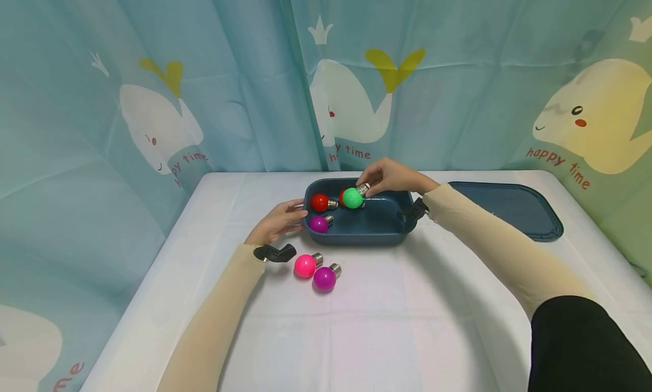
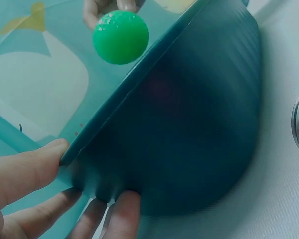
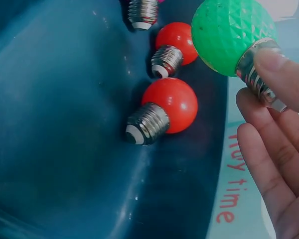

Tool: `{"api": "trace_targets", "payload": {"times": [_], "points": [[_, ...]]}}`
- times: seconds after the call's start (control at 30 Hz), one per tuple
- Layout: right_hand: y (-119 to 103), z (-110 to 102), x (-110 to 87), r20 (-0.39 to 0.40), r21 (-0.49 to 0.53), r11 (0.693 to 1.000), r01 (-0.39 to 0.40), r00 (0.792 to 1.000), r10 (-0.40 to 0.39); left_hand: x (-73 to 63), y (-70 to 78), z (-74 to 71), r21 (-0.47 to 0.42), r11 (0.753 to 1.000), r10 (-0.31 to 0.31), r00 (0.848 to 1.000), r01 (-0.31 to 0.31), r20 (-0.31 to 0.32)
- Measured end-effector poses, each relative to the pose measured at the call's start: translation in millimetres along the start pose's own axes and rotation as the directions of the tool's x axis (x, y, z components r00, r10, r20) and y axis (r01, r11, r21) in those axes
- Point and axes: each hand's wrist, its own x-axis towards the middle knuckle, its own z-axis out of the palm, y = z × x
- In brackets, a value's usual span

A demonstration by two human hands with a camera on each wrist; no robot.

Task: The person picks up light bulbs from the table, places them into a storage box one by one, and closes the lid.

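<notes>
With the fingers [image 3: 273,60] of the right hand [image 1: 388,176] I pinch a green bulb [image 1: 352,198] by its metal screw base, thumb on one side; I have it raised over the left part of a dark blue box [image 1: 379,215]. My left hand [image 1: 277,219] lies against the box's left end, fingers fairly straight, thumb touching the rim. Inside, I see two red bulbs [image 3: 177,107] and a purple bulb [image 1: 318,224], all near that left end, lying on their sides. On the white bench [image 1: 387,330], in front of the box, a pink bulb [image 1: 305,266] lies just beside a second purple bulb [image 1: 324,279]. Beyond my right forearm sits a flat, dark blue lid-like tray [image 1: 514,208]; a whale-print curtain [image 1: 254,109] hangs behind.
</notes>
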Motion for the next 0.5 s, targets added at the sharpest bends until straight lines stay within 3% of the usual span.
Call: {"api": "trace_targets", "payload": {"times": [0.3,0.5], "points": [[15,10,9.3,0.009,0.017,0.999,0.039,0.999,-0.04,-0.8,0.6,0.6,0.01,1.0,-0.008,1.0,0.008,-0.006],[16,15,12.0,0.031,0.028,0.999,0.02,0.999,-0.021,-1.5,1.2,2.2,0.001,1.0,-0.009,1.0,0.009,-0.01]]}}
